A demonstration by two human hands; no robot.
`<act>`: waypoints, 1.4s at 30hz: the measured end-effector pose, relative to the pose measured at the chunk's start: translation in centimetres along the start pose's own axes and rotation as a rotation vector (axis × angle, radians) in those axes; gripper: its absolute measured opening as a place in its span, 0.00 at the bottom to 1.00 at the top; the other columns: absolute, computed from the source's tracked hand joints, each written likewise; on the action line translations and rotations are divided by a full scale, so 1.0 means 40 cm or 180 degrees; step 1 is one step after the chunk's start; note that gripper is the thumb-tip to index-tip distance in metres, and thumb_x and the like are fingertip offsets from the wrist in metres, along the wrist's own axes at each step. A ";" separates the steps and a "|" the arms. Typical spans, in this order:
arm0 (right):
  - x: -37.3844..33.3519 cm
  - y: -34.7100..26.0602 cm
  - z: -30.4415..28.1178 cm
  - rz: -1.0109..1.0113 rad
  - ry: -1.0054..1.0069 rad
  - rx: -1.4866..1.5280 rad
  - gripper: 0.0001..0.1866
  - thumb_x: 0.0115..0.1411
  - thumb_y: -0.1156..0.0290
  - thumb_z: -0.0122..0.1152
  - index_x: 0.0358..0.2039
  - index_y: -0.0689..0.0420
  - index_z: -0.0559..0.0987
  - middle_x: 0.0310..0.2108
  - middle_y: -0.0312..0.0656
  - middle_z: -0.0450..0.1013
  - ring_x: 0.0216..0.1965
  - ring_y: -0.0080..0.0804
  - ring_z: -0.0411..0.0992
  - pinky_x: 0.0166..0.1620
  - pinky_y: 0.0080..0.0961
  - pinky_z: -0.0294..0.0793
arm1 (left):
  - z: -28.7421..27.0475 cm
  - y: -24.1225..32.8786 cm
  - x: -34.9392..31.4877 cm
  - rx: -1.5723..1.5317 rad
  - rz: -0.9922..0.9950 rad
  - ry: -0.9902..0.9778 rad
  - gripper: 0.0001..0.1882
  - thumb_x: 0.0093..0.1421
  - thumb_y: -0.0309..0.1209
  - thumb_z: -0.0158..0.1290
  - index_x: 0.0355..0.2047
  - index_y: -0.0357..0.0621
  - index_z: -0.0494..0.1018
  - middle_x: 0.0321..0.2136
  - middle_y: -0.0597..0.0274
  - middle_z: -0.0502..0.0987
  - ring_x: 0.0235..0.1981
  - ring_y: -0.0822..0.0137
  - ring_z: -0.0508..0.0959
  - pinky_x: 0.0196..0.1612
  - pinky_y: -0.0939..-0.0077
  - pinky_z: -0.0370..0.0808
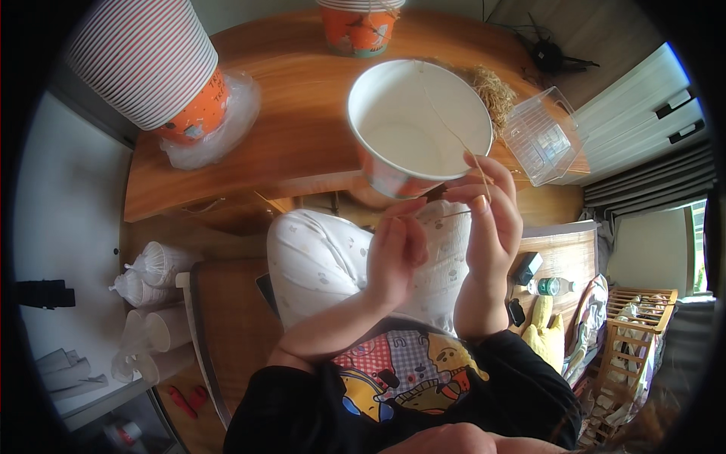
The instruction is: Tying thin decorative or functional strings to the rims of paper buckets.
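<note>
One thin tan strand (457,139) curves, pinched by right fingers (484,219), left fingers' (414,240) grip unclear

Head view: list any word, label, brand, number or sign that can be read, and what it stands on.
Tall bucket stack: dark lettering on the orange side, partly legible; not copied here.
Short bucket stack: print too small to read.
Open bucket: side print too blurred to read.
Bottle: label too small to read.
Shirt: cartoon print; no lettering clear enough.

You hold a straw strand (458,139): thin, tan, slightly curved, slanting. Your paper bucket (408,113): white inside, mouth up, by tabletop's (295,113) near edge.
</note>
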State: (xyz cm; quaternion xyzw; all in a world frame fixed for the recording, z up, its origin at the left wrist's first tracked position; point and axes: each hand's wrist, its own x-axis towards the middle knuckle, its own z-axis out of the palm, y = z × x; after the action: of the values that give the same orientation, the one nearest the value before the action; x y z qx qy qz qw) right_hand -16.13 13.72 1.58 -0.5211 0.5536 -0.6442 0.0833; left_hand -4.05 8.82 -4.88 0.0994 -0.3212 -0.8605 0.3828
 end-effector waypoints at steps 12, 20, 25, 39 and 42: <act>-0.007 0.051 -0.066 -0.0124 0.0458 -0.0616 0.12 0.65 0.70 0.54 0.34 0.65 0.82 0.54 0.49 0.68 0.49 0.33 0.69 0.53 0.30 0.68 | -0.014 0.004 0.012 0.0880 0.1029 -0.0166 0.21 0.72 0.49 0.35 0.31 0.45 0.63 0.16 0.69 0.59 0.16 0.76 0.58 0.20 0.81 0.57; -0.038 0.047 -0.061 -0.0489 0.1104 -0.1390 0.24 0.54 0.76 0.66 0.51 0.59 0.69 0.57 0.51 0.62 0.59 0.41 0.63 0.57 0.32 0.64 | -0.024 0.060 0.010 0.1526 0.0773 -0.0922 0.17 0.68 0.44 0.42 0.29 0.44 0.59 0.23 0.63 0.65 0.22 0.74 0.61 0.28 0.80 0.60; -0.081 0.013 -0.024 -0.1041 0.0339 -0.0385 0.31 0.44 0.82 0.71 0.49 0.57 0.67 0.39 0.47 0.75 0.43 0.40 0.70 0.48 0.36 0.69 | -0.022 0.101 0.010 0.2312 0.0812 -0.1317 0.05 0.54 0.22 0.45 0.32 0.40 0.66 0.25 0.58 0.71 0.23 0.67 0.71 0.28 0.78 0.67; -0.051 -0.020 0.019 -0.0842 -0.0352 -0.1044 0.23 0.40 0.81 0.74 0.40 0.56 0.80 0.36 0.39 0.78 0.44 0.39 0.75 0.41 0.32 0.74 | 0.007 0.166 -0.022 0.3802 0.0705 -0.1231 0.17 0.52 0.19 0.46 0.44 0.35 0.70 0.36 0.50 0.76 0.35 0.54 0.78 0.38 0.68 0.76; -0.048 -0.017 0.023 -0.0996 -0.0309 -0.1132 0.21 0.40 0.79 0.75 0.37 0.54 0.82 0.35 0.40 0.78 0.42 0.37 0.75 0.40 0.30 0.73 | 0.011 0.185 -0.023 0.3005 -0.0094 -0.1220 0.21 0.53 0.20 0.48 0.49 0.34 0.69 0.42 0.52 0.76 0.41 0.59 0.77 0.45 0.69 0.73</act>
State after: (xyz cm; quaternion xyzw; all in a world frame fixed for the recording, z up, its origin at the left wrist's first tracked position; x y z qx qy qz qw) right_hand -14.27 14.70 0.89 -0.6374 0.5663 -0.5158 -0.0841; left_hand 0.80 5.98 0.03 0.1063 -0.7380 -0.6296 0.2182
